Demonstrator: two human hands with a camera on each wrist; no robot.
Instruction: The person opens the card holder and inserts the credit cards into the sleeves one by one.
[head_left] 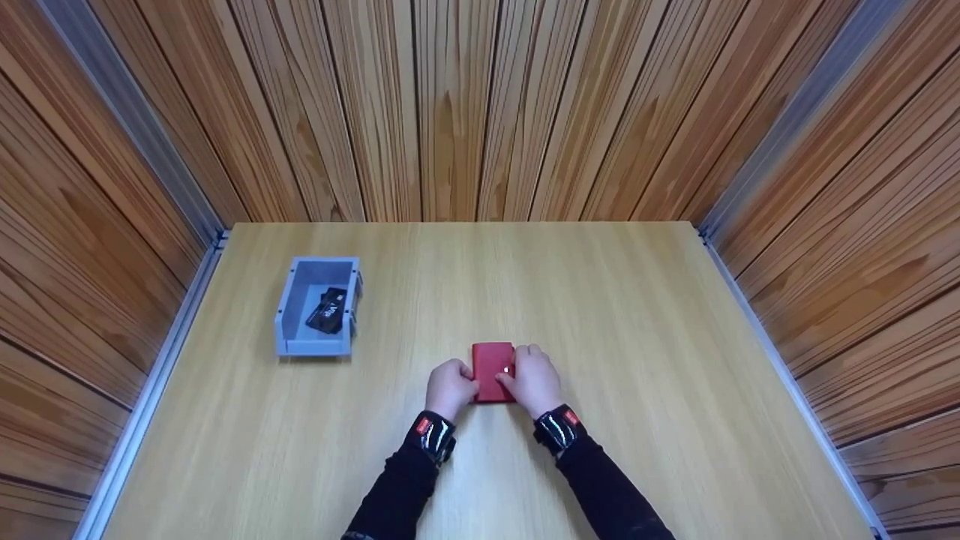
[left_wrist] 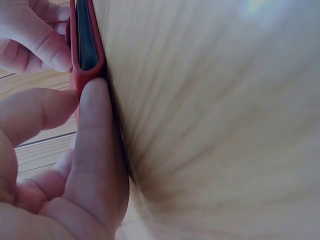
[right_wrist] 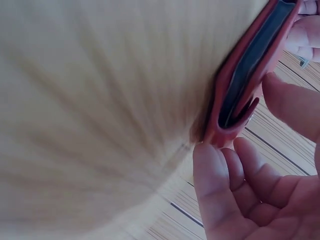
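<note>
A red card case [head_left: 493, 371] lies flat on the light wooden table [head_left: 637, 300], near its middle front. My left hand [head_left: 450, 388] holds the case's left edge and my right hand [head_left: 536, 381] its right edge, fingers curled on it. In the left wrist view the case [left_wrist: 85, 45] shows a dark inside along its open edge, and my left hand [left_wrist: 82, 100] pinches its near corner. In the right wrist view my right hand [right_wrist: 240, 150] curls under the case [right_wrist: 250, 70], whose red flap gapes slightly off the table.
A small grey bin [head_left: 315, 346] stands at the left of the table, holding black cards [head_left: 326, 310]. Wooden slatted walls close in the table at the back and both sides, with metal rails along the side edges.
</note>
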